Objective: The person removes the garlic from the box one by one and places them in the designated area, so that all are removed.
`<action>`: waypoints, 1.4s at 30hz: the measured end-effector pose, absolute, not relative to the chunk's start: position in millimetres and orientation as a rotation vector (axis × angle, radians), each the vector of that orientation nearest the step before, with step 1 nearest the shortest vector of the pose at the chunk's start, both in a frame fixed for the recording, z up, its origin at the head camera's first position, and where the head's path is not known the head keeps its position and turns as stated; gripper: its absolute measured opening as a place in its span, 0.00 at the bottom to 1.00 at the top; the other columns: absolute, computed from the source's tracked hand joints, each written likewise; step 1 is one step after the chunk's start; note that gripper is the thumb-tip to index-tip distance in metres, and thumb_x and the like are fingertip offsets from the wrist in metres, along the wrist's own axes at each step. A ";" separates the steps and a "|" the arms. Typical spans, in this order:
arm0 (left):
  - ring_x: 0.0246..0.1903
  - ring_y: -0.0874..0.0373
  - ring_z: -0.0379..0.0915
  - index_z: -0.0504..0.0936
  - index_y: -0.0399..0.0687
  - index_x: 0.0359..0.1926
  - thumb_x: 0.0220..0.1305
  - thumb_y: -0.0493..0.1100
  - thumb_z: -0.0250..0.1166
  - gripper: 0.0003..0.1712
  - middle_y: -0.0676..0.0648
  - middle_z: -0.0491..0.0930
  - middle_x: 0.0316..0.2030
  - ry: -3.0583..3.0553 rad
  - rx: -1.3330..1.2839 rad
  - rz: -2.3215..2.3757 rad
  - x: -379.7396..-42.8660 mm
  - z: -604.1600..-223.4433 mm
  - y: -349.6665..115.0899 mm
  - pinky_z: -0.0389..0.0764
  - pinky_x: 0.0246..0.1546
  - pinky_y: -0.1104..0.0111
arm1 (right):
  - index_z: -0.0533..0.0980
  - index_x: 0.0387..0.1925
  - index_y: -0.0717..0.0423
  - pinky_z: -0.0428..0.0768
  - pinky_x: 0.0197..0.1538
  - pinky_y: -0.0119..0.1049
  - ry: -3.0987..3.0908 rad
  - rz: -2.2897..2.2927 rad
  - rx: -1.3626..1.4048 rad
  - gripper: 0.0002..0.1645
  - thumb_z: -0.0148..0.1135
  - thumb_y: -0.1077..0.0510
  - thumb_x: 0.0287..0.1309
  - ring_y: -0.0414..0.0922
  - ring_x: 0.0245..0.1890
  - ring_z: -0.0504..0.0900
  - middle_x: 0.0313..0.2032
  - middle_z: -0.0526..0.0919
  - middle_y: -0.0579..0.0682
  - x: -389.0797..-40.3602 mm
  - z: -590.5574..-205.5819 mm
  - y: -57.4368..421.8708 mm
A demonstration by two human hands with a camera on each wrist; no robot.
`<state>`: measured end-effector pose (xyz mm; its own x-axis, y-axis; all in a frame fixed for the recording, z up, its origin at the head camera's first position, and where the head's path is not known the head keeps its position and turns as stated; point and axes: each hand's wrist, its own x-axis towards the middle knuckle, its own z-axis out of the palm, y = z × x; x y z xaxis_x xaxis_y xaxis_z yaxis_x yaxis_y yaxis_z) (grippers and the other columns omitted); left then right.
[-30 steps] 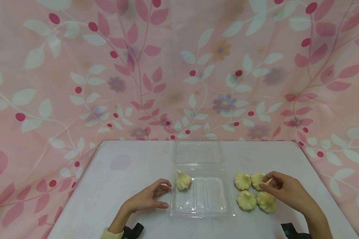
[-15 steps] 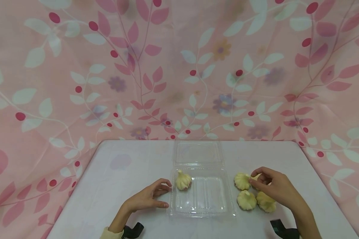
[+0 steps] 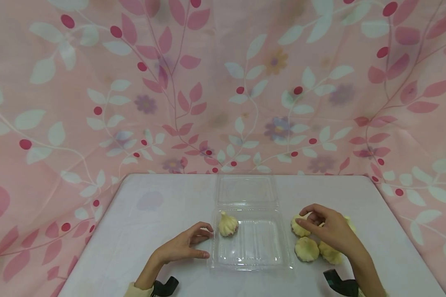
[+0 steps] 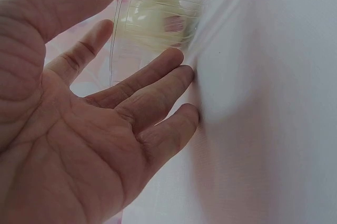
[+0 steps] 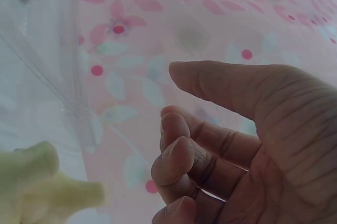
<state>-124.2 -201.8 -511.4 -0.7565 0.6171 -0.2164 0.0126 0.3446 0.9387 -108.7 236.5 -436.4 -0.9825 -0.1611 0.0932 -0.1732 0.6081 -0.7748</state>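
A clear plastic clamshell box (image 3: 256, 267) lies open on the table, one garlic bulb (image 3: 228, 224) in its back left corner. My left hand (image 3: 183, 245) is at the box's left side, fingers spread and thumb apart. Through the clear wall the same bulb (image 4: 158, 21) shows in the left wrist view. Above a group of garlic bulbs (image 3: 306, 249) right of the box hovers my right hand (image 3: 332, 229), partly covering some of them. Its fingers bend loosely; nothing lies between thumb and fingers in the right wrist view, where bulb stems (image 5: 79, 192) show at lower left.
The box's lid (image 3: 247, 190) is folded back toward the table's far edge. A white cloth covers the table (image 3: 171, 198). Behind it hangs a pink floral curtain (image 3: 215, 103). Black camera mounts sit at both wrists.
My right hand has moved left and slightly away from me over the bulbs, uncovering one at the back right. The left hand, box and bulbs stay where they were.
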 end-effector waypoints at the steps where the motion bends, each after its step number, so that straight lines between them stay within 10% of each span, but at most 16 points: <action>1: 0.66 0.44 0.64 0.65 0.55 0.65 0.58 0.44 0.74 0.38 0.42 0.70 0.63 2.060 0.549 1.432 -124.2 -511.2 -201.8 0.66 0.63 0.47 | 0.79 0.40 0.52 0.75 0.25 0.32 -2.803 1.366 0.291 0.16 0.71 0.47 0.57 0.41 0.24 0.77 0.23 0.76 0.45 -109.0 -436.7 234.8; 42: 0.65 0.43 0.65 0.65 0.54 0.65 0.58 0.45 0.74 0.38 0.42 0.70 0.63 2.076 0.559 1.416 -124.4 -510.3 -201.2 0.67 0.62 0.46 | 0.80 0.41 0.53 0.75 0.27 0.33 -2.732 1.539 0.361 0.19 0.73 0.46 0.55 0.42 0.24 0.76 0.23 0.76 0.45 -128.0 -450.0 177.3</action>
